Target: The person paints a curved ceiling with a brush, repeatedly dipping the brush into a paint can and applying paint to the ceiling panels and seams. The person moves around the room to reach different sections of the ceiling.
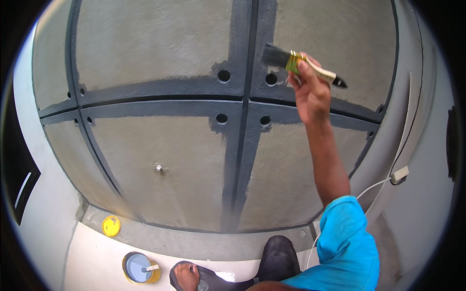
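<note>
My right hand [314, 94] is raised in front of the wall and closed around the pale wooden handle of a flat paintbrush [310, 67]. Dark grey paint coats its bristles, which point left, near the painted band just above a round hole [271, 79]. Whether they touch the surface I cannot tell. Down at the lower edge, my left hand [187, 275] lies over my bent knee with nothing in it. The wall [160, 46] has grey-brown panels split by dark grooves, with dark grey paint along their edges.
A yellow paint bucket [156, 276] of grey-blue paint, a stick or handle poking out, stands left of my knee. Its yellow lid [111, 226] lies beyond it on the ledge. A small metal fitting [158, 168] protrudes from a panel. On the right, a white cable [374, 186] hangs from a socket block [400, 174].
</note>
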`<action>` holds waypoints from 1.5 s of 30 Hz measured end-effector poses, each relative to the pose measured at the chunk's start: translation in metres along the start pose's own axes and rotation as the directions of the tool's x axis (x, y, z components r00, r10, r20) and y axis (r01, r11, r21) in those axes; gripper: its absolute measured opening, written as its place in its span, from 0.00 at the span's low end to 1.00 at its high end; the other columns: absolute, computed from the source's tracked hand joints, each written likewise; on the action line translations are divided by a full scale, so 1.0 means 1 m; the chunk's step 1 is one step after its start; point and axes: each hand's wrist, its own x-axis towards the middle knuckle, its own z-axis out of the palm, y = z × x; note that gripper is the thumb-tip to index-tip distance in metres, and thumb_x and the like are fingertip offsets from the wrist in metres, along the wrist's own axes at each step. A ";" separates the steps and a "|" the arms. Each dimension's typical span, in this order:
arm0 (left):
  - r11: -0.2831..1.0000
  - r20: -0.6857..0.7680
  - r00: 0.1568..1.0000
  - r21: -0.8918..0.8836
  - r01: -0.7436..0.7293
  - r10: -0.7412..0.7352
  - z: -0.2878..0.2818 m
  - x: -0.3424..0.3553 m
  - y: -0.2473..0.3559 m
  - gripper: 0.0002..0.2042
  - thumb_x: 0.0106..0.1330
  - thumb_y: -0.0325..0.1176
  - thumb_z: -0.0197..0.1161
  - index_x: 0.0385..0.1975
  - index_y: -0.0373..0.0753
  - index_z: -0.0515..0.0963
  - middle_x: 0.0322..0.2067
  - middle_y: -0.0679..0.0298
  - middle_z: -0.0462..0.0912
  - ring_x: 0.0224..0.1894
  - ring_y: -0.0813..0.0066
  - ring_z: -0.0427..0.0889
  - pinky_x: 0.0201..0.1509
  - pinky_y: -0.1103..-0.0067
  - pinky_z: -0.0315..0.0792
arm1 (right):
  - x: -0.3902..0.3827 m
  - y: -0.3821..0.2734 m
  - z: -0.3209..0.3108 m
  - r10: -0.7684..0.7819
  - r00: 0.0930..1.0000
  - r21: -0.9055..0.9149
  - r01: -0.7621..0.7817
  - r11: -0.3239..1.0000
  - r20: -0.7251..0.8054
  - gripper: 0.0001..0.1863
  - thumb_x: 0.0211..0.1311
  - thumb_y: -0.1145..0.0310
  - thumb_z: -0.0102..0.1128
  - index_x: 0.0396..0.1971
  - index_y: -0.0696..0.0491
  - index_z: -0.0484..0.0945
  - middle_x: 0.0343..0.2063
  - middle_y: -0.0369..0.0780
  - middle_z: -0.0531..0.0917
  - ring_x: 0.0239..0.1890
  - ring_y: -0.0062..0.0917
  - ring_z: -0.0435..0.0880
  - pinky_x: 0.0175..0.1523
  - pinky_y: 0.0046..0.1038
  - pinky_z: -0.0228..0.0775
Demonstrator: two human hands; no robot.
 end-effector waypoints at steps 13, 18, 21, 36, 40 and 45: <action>0.970 0.210 0.956 -0.089 0.227 -0.204 -0.125 -0.021 0.128 0.08 0.63 0.26 0.65 0.41 0.38 0.82 0.40 0.55 0.84 0.46 0.51 0.80 0.53 0.61 0.73 | 0.145 -0.034 0.054 0.116 0.852 -0.748 0.373 0.549 0.510 0.10 0.60 0.72 0.72 0.41 0.54 0.87 0.36 0.39 0.89 0.36 0.25 0.87 0.41 0.25 0.79; 0.916 0.267 0.890 -0.054 0.397 -0.370 -0.212 -0.070 0.177 0.08 0.66 0.29 0.64 0.43 0.35 0.81 0.39 0.54 0.84 0.45 0.54 0.82 0.52 0.62 0.74 | 0.176 -0.052 0.068 0.256 0.813 -0.793 0.354 0.496 0.523 0.13 0.58 0.76 0.74 0.43 0.57 0.86 0.38 0.41 0.89 0.39 0.27 0.87 0.44 0.27 0.80; 0.821 0.310 0.801 -0.099 0.563 -0.512 -0.267 -0.100 0.176 0.10 0.69 0.31 0.61 0.46 0.34 0.81 0.39 0.49 0.86 0.43 0.51 0.85 0.49 0.64 0.78 | 0.221 -0.068 0.077 0.107 0.827 -0.772 0.459 0.440 0.552 0.13 0.58 0.77 0.74 0.44 0.56 0.87 0.38 0.41 0.89 0.39 0.27 0.88 0.45 0.28 0.81; 0.705 0.440 0.610 0.079 0.705 -0.659 -0.377 -0.155 0.106 0.12 0.70 0.32 0.61 0.49 0.35 0.79 0.37 0.52 0.86 0.40 0.58 0.87 0.47 0.67 0.78 | 0.029 0.007 0.055 0.244 0.789 -0.822 0.504 0.267 0.563 0.24 0.51 0.80 0.74 0.51 0.47 0.88 0.42 0.37 0.81 0.45 0.29 0.79 0.48 0.31 0.76; 0.720 0.423 0.642 0.038 0.693 -0.640 -0.379 -0.149 0.088 0.11 0.71 0.32 0.60 0.48 0.35 0.79 0.37 0.52 0.86 0.39 0.59 0.86 0.47 0.68 0.78 | 0.050 -0.014 0.076 0.247 0.885 -0.886 0.296 0.356 0.395 0.21 0.53 0.78 0.76 0.49 0.48 0.88 0.37 0.40 0.85 0.38 0.29 0.82 0.44 0.29 0.76; 0.752 0.444 0.666 0.031 0.658 -0.600 -0.376 -0.123 0.087 0.11 0.71 0.32 0.61 0.48 0.35 0.79 0.39 0.52 0.86 0.41 0.59 0.87 0.48 0.69 0.78 | 0.127 -0.030 0.083 0.147 0.943 -0.898 0.226 0.376 0.299 0.17 0.52 0.77 0.76 0.44 0.49 0.89 0.36 0.39 0.86 0.38 0.28 0.85 0.40 0.30 0.78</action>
